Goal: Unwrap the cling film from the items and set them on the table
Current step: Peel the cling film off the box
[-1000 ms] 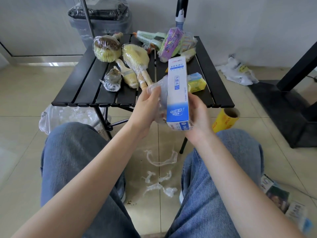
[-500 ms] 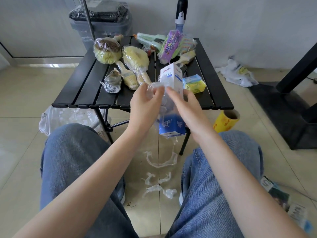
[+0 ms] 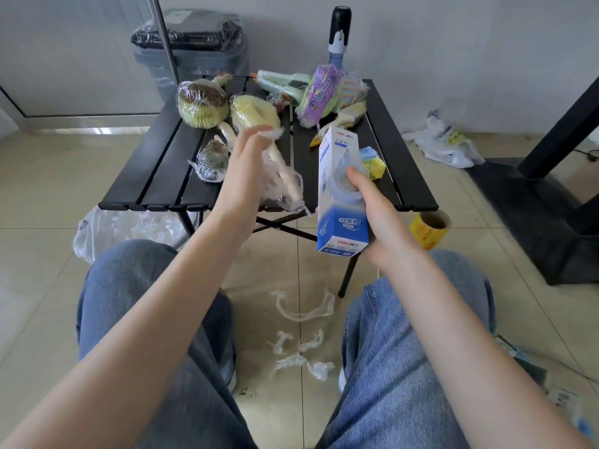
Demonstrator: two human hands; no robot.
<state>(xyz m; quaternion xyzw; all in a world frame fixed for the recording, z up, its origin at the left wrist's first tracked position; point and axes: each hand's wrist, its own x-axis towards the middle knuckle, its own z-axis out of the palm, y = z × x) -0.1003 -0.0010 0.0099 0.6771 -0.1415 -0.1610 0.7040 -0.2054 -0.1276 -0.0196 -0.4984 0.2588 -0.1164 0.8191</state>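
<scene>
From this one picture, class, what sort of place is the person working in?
Probably an indoor utility or work corner, not a kitchen: tiled floor, a lidded grey bin against the wall, and a small folding table.

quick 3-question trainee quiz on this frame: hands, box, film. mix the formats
1. True or false: the blue-and-white box rests on the black table.
2. Which hand grips the box? A) left B) right
3. The left hand holds a wad of ____.

Key:
1. False; the right hand holds it up in front of the table.
2. B
3. cling film, peeled clear of the box.
</scene>
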